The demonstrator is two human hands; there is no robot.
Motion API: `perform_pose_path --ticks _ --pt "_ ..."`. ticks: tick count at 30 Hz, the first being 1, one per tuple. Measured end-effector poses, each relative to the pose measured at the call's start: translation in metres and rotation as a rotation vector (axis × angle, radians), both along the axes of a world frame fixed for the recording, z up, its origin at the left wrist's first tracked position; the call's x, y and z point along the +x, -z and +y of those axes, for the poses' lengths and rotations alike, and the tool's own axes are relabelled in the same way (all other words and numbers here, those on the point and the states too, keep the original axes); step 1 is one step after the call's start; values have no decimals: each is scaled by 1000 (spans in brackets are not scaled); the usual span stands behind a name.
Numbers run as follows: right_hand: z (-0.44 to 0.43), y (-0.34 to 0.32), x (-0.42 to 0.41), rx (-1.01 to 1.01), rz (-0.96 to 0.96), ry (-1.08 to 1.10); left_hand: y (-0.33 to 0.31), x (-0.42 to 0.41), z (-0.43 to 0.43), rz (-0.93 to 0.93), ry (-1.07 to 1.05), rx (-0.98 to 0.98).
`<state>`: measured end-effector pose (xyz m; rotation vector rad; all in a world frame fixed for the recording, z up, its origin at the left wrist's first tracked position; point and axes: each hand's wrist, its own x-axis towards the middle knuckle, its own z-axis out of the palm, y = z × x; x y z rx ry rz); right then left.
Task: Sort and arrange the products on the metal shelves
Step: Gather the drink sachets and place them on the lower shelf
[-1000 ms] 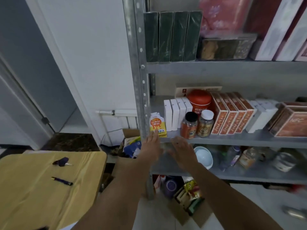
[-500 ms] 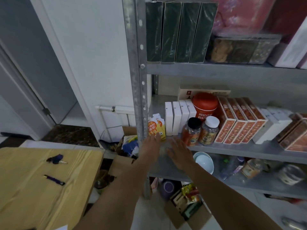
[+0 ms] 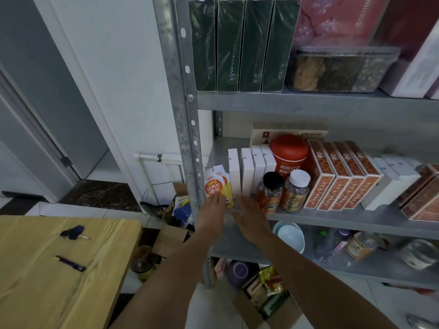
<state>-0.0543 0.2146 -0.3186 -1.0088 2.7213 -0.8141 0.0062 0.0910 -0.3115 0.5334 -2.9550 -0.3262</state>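
- Your left hand (image 3: pixel 211 216): fingers straight, tips touching the lower front of the orange pouches (image 3: pixel 216 186) on the middle shelf (image 3: pixel 332 222).
- Pouches stand upright, long axis vertical, print facing you. The rear one is mostly hidden behind the front one.
- Your right hand (image 3: pixel 252 220): fingers flat, holding nothing, just short of the white boxes (image 3: pixel 247 173).
- Your fingertips cover the pouches' bottom edge.

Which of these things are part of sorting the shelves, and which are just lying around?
Part of the job:
orange pouches at the left hand
white boxes near the right hand
red canister
black-lidded jar
white-lidded jar
dark green boxes

Just lying about:
keys and pen on the wooden table
cardboard box on the floor
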Motion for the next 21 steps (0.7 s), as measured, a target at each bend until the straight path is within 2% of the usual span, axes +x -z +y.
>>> perform_pose_path --ticks 9,13,17,19,21 --pt "-13 -8 2 -275 -218 135 -3 17 9 155 -40 194" --pt "-14 -9 9 -334 -268 188 -7 28 18 442 -167 396" --pt "-18 -8 22 -430 -370 312 -18 35 25 601 -339 556" --pt "-19 -5 33 -514 -474 450 -26 42 29 763 -396 644" --pt "-22 -6 44 -584 -637 563 -30 50 34 862 -453 632"
